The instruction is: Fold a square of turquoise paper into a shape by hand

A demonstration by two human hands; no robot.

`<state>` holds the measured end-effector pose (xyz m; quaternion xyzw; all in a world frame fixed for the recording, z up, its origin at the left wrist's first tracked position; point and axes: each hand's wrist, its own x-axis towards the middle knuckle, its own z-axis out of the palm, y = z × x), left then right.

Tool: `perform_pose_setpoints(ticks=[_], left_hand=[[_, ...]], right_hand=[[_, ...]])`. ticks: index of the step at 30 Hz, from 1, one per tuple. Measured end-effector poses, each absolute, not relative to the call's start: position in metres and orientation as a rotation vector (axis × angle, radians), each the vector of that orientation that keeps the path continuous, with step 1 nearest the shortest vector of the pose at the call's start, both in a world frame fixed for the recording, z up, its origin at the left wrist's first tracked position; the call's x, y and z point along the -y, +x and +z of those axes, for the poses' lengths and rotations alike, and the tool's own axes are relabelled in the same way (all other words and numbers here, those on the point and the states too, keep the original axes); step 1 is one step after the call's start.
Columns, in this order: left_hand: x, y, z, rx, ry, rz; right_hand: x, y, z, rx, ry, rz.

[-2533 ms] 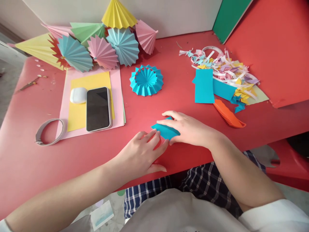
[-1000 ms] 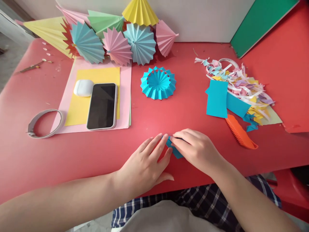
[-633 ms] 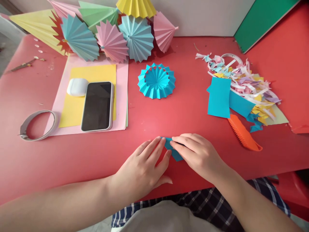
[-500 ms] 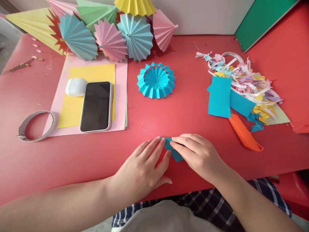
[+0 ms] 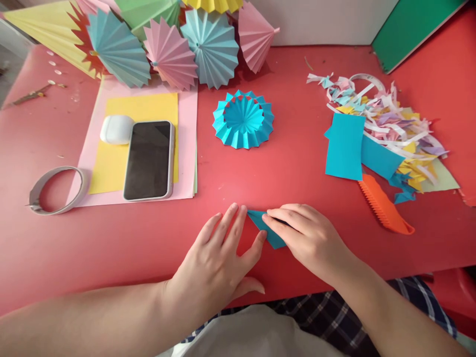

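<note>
A small piece of folded blue paper (image 5: 273, 237) lies on the red table close to its front edge, its upper edge running between my hands. My left hand (image 5: 221, 255) is flat and spread on the left, with a fingertip beside the paper's left corner and another touching its lower left side. Bent over the paper's right part is my right hand (image 5: 314, 235), its fingers together and pressed on the fold; the thumb is hidden. Farther back stands a pleated blue paper ring (image 5: 243, 140) with a pleated middle.
Pleated paper umbrellas (image 5: 211, 49) line the back. A phone (image 5: 148, 161) and a white case (image 5: 116, 130) rest on yellow and pink sheets at left, near a watch-like band (image 5: 79, 191). At right are paper scraps (image 5: 390, 119), blue rectangles (image 5: 345, 148) and an orange serrated tool (image 5: 386, 206).
My left fingers have drawn back left and spread off the paper's upper edge, uncovering its left corner. My right hand stays on the paper. The view has shifted slightly.
</note>
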<state>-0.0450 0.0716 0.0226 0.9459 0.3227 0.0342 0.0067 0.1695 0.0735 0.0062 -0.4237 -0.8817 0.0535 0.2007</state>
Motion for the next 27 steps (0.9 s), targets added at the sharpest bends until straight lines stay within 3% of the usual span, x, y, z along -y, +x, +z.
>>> perform_pose_setpoints(ticks=[27], left_hand=[[-0.0715, -0.0459, 0.0228, -1.040, 2.905, -0.003]], right_hand=[[-0.0755, 0.1695, 0.0049, 2.455, -1.165, 0.184]])
